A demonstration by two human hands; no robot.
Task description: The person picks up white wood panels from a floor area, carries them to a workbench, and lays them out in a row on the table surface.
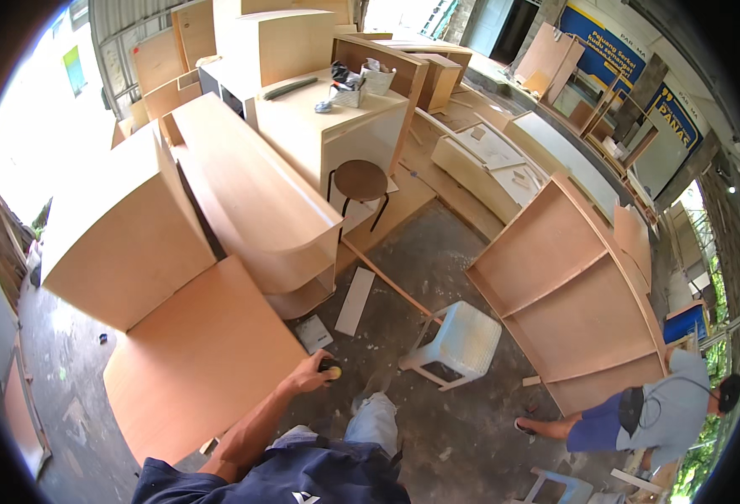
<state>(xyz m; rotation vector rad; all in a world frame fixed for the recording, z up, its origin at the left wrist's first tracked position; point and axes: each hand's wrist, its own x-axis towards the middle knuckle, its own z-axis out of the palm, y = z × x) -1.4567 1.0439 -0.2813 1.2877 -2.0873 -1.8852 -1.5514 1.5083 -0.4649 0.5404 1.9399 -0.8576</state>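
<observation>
My left hand reaches out ahead of my body, its fingers closed round a small rounded black-and-yellow tape measure. Beside that hand, a flat orange-brown wooden panel lies at the left, against a large pale plywood box. A small white-grey sheet is on the floor just beyond the hand. My right hand is out of sight.
A pale plastic stool stands right of centre. Behind it leans a large shelved wooden frame. Another person bends over at the far right. Beyond are a long curved cabinet, a round stool and a floor strip.
</observation>
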